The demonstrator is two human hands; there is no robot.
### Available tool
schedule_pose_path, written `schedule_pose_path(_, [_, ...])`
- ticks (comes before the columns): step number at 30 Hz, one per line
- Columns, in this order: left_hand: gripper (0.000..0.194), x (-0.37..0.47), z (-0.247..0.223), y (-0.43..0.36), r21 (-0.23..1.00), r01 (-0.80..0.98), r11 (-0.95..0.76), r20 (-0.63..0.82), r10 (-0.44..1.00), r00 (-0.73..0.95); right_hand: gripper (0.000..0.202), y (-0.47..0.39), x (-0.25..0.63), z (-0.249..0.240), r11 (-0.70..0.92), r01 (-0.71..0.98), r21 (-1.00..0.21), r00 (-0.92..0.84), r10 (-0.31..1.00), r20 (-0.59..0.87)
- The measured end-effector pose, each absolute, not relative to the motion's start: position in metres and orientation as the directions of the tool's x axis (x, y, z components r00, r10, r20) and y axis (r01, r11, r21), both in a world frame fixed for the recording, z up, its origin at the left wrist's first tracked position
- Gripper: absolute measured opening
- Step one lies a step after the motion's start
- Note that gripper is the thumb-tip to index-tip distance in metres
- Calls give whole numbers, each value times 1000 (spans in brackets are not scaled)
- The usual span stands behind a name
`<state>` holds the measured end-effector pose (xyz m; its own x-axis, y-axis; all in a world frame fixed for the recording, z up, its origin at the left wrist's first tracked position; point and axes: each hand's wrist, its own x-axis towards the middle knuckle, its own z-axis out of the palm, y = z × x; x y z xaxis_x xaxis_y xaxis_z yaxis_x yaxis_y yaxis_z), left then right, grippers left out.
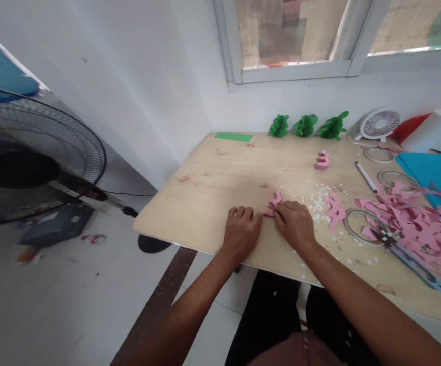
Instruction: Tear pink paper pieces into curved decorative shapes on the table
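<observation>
A wavy pink paper piece (275, 199) lies on the wooden table between my two hands. My right hand (295, 223) has its fingers closed on the right side of this piece. My left hand (242, 230) rests on the table with curled fingers, its thumb tip at the piece's left end. Another wavy pink cutout (334, 211) lies just right of my right hand, beside small white paper bits (317, 206). Farther back sits a stack of curved pink pieces (322, 160).
Pink scraps (414, 218), tape rolls (378, 155), a cutter (414, 264), a white marker (365, 176) and blue sheets (437, 173) occupy the right. Green paper shapes (304, 125) and a small fan (379, 124) stand along the wall. A large fan (22, 162) stands left.
</observation>
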<state>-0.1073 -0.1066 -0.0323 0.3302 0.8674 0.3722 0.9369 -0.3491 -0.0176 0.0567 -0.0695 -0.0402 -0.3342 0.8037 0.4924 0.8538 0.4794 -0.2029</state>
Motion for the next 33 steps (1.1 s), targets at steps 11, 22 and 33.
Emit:
schedule_pose_path(11, [25, -104, -31, -107, 24, 922, -386, 365, 862, 351, 17, -70, 56, -40, 480, 861, -171, -356, 807, 471])
schedule_pose_path(22, [33, -108, -35, -110, 164, 924, -346, 300, 909, 288, 19, -76, 53, -36, 519, 855, 12, -458, 744, 486])
schedule_pose_path(33, [37, -111, -37, -113, 215, 908, -359, 302, 909, 288, 21, -77, 52, -37, 525, 851, 12, -460, 735, 498])
